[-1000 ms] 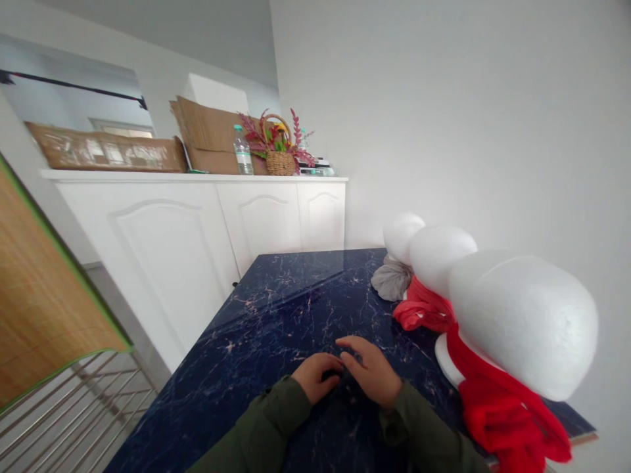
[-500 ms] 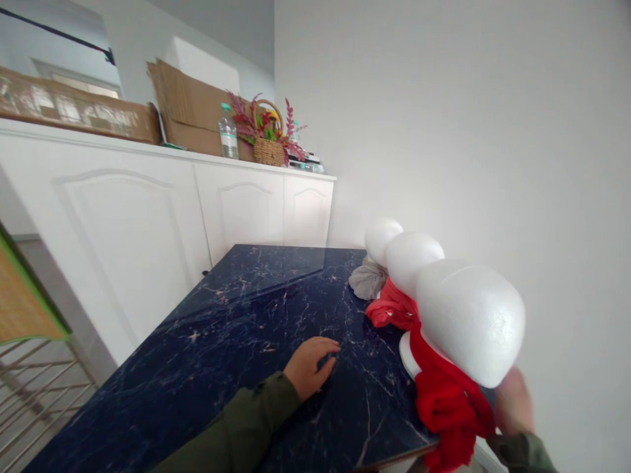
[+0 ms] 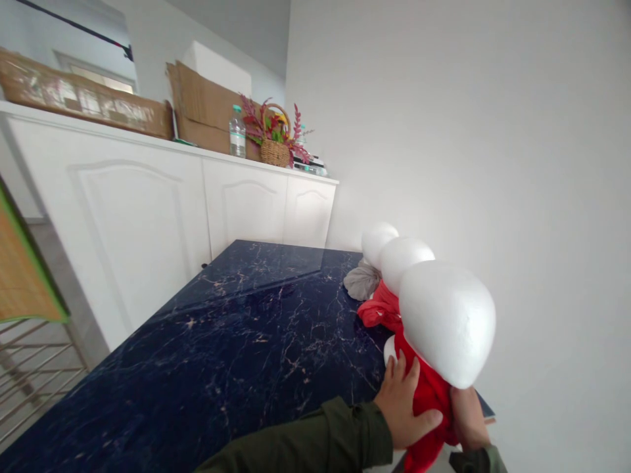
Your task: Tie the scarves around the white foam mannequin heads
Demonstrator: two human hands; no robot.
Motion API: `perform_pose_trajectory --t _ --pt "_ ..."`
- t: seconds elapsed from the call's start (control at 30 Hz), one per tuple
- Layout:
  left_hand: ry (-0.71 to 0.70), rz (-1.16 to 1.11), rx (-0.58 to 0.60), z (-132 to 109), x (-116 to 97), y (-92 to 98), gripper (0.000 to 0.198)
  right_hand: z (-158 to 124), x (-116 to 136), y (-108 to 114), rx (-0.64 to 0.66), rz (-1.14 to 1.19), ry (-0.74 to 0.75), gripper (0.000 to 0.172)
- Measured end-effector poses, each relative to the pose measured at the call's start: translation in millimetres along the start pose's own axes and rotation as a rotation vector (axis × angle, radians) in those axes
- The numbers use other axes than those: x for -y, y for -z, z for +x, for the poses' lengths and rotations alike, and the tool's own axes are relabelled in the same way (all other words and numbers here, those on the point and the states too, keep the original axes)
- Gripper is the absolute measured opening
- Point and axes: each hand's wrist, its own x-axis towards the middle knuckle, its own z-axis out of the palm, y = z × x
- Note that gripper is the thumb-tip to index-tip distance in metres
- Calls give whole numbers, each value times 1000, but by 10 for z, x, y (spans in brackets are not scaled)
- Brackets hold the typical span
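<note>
The nearest of three white foam mannequin heads stands at the table's right edge. A red scarf is wrapped around its neck, one end hanging over the front edge. My left hand lies on the front of the scarf, fingers spread and thumb apart. On the other side of the neck, under the head, my right hand touches the scarf; its fingers are hidden. Behind, the middle head wears a lighter red scarf, and the farthest head has a grey cloth at its base.
The heads stand on a dark blue marble-patterned table beside a white wall. White cabinets hold cardboard boxes, a water bottle and a flower basket. A metal rack stands at left.
My left hand has moved right from above the table onto the red scarf. My right hand has shifted left, closer in under the nearest head. The view has tilted slightly.
</note>
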Motion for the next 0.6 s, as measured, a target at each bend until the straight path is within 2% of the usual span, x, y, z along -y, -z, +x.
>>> perform_pose_trajectory --t 0.1,0.23,0.33,0.43,0.5,0.6 --pt "-22 57 -44 -163 29 180 93 -166 237 -124 51 60 -116 50" --pt "-87 221 -160 -391 160 681 88 -240 606 -538 149 244 -20 51" --pt "-78 348 -312 -464 349 1161 83 -163 891 -1072 265 401 136 53" --pt "-51 445 -463 -471 656 1583 77 -45 1090 -1701 326 477 214 57" --pt "-31 484 -526 -478 895 1770 76 0 1137 -2084 332 473 222 60" --pt "7 507 -541 -502 1198 1891 84 -14 1091 -2503 334 425 173 62"
